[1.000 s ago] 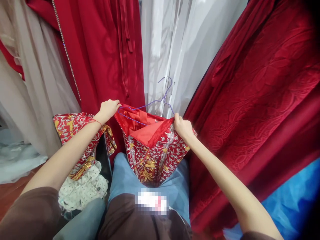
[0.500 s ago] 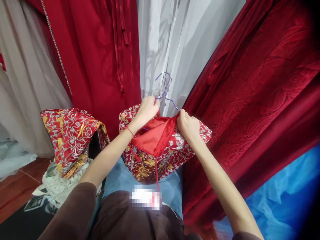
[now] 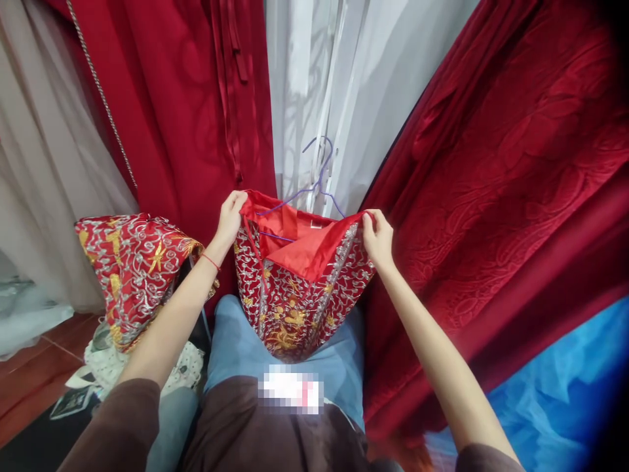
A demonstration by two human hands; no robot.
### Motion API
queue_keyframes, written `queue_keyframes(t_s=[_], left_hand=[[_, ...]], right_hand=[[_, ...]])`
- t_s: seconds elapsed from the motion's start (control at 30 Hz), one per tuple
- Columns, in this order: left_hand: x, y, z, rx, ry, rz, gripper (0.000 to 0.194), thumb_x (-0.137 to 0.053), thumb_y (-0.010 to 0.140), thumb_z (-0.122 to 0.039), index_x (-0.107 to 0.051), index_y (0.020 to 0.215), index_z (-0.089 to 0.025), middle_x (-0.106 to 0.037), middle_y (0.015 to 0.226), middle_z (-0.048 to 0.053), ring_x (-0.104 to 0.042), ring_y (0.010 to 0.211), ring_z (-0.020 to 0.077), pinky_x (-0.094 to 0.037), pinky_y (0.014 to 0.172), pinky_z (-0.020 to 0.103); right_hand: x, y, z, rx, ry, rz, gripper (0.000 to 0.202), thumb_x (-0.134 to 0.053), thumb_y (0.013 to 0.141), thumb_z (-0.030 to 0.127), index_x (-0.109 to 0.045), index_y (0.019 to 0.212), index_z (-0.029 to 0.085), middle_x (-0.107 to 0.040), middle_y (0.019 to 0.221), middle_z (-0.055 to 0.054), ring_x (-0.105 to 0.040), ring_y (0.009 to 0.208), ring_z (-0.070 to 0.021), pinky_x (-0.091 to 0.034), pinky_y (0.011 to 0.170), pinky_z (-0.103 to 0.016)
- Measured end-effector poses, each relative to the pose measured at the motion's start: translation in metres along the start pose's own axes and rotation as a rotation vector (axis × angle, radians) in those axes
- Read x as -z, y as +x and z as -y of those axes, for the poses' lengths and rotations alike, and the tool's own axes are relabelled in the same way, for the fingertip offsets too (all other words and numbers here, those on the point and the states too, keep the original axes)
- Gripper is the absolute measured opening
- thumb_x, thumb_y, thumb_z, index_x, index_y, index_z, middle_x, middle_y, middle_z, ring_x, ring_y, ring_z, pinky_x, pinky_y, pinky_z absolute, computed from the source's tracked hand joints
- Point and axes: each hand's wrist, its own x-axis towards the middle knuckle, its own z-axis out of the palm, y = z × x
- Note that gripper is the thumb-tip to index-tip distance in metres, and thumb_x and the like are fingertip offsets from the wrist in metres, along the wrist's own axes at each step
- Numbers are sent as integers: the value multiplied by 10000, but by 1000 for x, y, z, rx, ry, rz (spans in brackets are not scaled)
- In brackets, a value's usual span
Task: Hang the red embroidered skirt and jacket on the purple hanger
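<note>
Embroidered red garment [image 3: 299, 295] on one purple hanger [image 3: 314, 187], left hand [image 3: 230, 216] and right hand [image 3: 378, 233] each gripping its top edge

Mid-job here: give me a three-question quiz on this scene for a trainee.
1. True or false: the left hand and the right hand pinch opposite edges of the embroidered red garment.
2. What colour is the wire hanger inside the garment's opening?
3. The garment's lower part rests on: A) the wooden floor; B) the person's lap in blue jeans; C) the blue fabric.

Key: 1 true; 2 purple; 3 B.
</note>
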Motion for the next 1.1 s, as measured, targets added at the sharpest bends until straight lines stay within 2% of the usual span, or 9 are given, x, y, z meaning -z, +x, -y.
queue_keyframes(t_s=[0.07,0.13,0.23,0.3,0.47,0.57,0.67,0.9,1.1], left_hand=[[0,-2,16,14,5,63,381,-543,893,-553,-514,757,-199,-519,742,-18,-515,704,118,-438,719,241],[-1,-5,26,11,72,116,424,-509,902,-602,-493,758,-204,-503,747,-16,-514,719,129,-437,755,267],[-2,-12,26,-3,173,131,398,-442,943,-577,-484,788,-213,-507,756,-10,-531,743,146,-443,798,297],[-1,-17,19,-18,210,130,360,-393,974,-513,-517,821,-211,-548,780,4,-557,779,160,-452,827,309],[4,-29,-4,-61,215,266,236,-435,906,-288,-626,1014,-201,-680,1028,35,-620,951,171,-465,928,294],[5,-36,-12,-112,220,311,265,-513,835,-245,-608,1078,-204,-665,1184,48,-609,1099,175,-440,1011,295],[6,-41,-14,-101,280,308,291,-533,836,-261,-581,1118,-208,-666,1191,52,-624,1097,183,-439,1027,328],[1,-48,-19,-58,399,278,282,-551,869,-307,-536,1142,-236,-684,1147,40,-640,1015,206,-424,1009,386],[-4,-56,-34,76,379,222,238,-335,992,-369,-535,1084,-278,-666,1237,12,-591,1138,212,-354,1052,397]], right_hand=[[-7,-6,-1,82,-168,24,327,-358,958,279,-591,1139,140,-668,1043,-141,-614,950,-233,-452,889,-385],[-14,-16,0,228,-387,88,428,-418,881,177,-537,1286,103,-574,1293,-231,-528,1201,-305,-358,1023,-489],[-24,-35,8,480,-598,272,661,-493,779,89,-430,1436,129,-363,1519,-247,-311,1416,-351,-195,1109,-571],[-30,-46,19,616,-625,374,699,-516,780,95,-401,1467,149,-341,1539,-235,-275,1435,-348,-172,1114,-567],[-47,-43,66,720,-573,438,544,-515,894,284,-465,1396,79,-494,1402,-261,-426,1273,-348,-296,1028,-502],[-61,-22,92,807,-603,548,439,-404,968,222,-460,1386,98,-604,1222,-213,-539,1070,-279,-391,872,-400],[-74,0,107,983,-654,690,396,-306,1002,138,-468,1362,177,-627,1136,-146,-569,937,-215,-391,733,-326],[-89,15,105,1230,-744,721,324,-304,1019,122,-554,1214,189,-623,1121,-122,-558,869,-171,-377,732,-318],[-94,6,95,1284,-745,746,310,-395,999,135,-543,1264,198,-626,1110,-106,-566,868,-170,-365,872,-375]])
